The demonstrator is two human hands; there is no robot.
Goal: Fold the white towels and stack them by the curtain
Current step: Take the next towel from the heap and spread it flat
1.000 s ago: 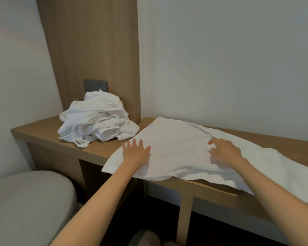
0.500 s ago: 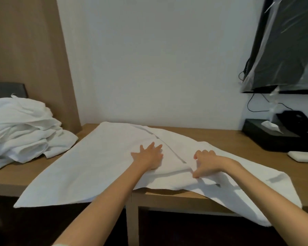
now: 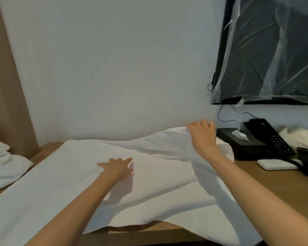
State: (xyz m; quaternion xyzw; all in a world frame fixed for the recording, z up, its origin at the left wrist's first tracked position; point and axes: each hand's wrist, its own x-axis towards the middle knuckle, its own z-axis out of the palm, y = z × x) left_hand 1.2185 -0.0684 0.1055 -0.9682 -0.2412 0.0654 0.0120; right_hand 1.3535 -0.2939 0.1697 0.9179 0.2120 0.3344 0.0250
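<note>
A large white towel (image 3: pixel 64 180) lies spread across the wooden desk (image 3: pixel 277 190), its near edge hanging over the front. My left hand (image 3: pixel 116 166) rests flat on the towel's middle with fingers spread. My right hand (image 3: pixel 202 134) grips the towel's far right edge and holds it lifted above the desk near the wall. A heap of crumpled white towels (image 3: pixel 2 166) sits at the left edge of the view.
A black tissue box (image 3: pixel 238 144) and a black telephone (image 3: pixel 268 137) stand on the desk at right, with a small white pad (image 3: pixel 276 164) in front. More white cloth (image 3: pixel 300 137) lies at far right. A plastic-covered TV (image 3: pixel 274 50) hangs above.
My right hand has moved from the towel's near middle to its far right edge and lifted it. My left hand stayed flat on the towel. The view has shifted to the right.
</note>
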